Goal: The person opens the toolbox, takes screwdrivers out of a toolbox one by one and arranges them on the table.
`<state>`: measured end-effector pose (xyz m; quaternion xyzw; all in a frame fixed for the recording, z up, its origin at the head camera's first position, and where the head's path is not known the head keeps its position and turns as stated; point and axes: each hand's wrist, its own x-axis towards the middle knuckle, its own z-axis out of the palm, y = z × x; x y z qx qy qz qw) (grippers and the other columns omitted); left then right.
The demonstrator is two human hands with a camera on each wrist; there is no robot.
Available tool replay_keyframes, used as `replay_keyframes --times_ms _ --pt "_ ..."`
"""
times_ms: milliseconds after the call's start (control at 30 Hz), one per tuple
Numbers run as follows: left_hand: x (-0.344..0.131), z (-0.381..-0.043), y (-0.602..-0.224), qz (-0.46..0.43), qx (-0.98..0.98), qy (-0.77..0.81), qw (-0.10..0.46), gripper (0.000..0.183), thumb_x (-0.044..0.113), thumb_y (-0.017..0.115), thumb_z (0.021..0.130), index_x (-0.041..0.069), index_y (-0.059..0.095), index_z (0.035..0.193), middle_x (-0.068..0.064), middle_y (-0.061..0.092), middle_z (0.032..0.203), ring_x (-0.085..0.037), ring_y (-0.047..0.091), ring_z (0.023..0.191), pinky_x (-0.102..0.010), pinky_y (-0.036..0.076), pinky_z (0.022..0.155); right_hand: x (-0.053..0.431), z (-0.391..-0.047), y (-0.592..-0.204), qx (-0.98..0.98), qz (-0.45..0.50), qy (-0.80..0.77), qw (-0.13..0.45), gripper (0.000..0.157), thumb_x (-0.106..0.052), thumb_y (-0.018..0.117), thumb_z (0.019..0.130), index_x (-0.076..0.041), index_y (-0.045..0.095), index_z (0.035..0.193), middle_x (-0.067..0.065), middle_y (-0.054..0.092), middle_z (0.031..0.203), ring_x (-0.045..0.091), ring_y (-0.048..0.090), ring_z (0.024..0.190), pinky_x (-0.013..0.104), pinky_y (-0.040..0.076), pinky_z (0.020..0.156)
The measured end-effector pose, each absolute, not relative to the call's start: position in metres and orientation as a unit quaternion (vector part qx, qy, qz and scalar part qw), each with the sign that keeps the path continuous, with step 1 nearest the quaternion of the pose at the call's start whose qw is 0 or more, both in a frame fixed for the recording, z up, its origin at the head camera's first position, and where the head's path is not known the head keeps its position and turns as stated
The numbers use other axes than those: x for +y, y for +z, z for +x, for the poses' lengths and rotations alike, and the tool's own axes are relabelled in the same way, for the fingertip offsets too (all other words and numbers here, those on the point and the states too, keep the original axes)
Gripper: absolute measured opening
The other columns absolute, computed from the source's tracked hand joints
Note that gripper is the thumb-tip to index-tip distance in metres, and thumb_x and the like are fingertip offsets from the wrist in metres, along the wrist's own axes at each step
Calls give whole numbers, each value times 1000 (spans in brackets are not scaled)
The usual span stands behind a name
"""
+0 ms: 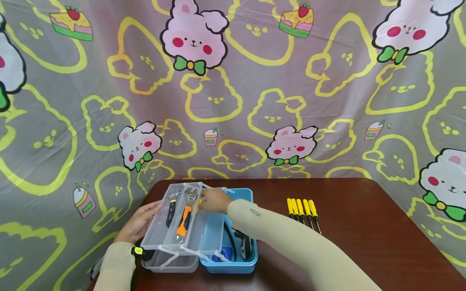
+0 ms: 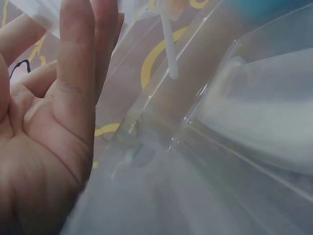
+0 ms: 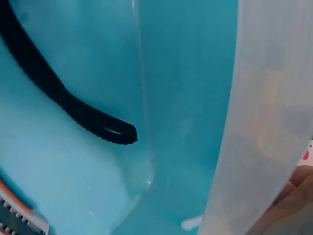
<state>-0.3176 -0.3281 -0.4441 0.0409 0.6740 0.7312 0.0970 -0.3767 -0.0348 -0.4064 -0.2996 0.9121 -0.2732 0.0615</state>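
A clear plastic tray of a blue toolbox is folded out over the left side. In it lie a black-handled adjustable wrench and an orange-handled adjustable wrench. My left hand is at the tray's outer edge; in the left wrist view its fingers are extended beside the clear plastic. Over the tray's inner compartment, my right hand pinches a small yellow thing, mostly hidden by fingers and tray wall. The right wrist view shows only part of that hand, behind the frosted wall.
Several yellow-handled screwdrivers lie in a row on the brown table. Inside the blue box are a black strap, a blue item and a dark tool. A patterned curtain hangs behind.
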Motion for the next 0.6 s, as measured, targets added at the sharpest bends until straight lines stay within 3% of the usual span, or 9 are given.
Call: replay_keyframes --times_ms 100,267,400,600 --pt "-329 -318 -445 40 675 731 97 41 28 51 103 10 54 140 -3 70 109 -19 68 93 -36 56 76 -41 -379 -410 918 -289 -266 56 44 -33 64 92 -18 59 134 -2 65 121 10 60 88 27 49 70" --pt "-329 -317 -443 33 672 733 100 41 28 52 103 11 54 139 -2 70 109 -19 68 93 -35 56 76 -49 -382 -415 926 -279 -250 39 38 -33 59 96 -18 61 131 -6 65 93 11 56 70 27 46 60" --pt "-329 -317 -443 41 669 735 100 46 26 51 103 4 48 143 -3 70 108 -18 68 92 -34 56 74 -53 -380 -416 935 -268 -230 22 29 -33 57 98 -18 68 120 -6 57 71 12 52 60 28 43 54" --pt "-329 -318 -444 44 671 734 96 45 25 51 103 3 48 143 -3 70 108 -18 67 91 -34 56 73 -54 -379 -419 945 -258 -203 12 22 -35 57 98 -18 70 97 -3 53 61 12 50 53 28 41 49"
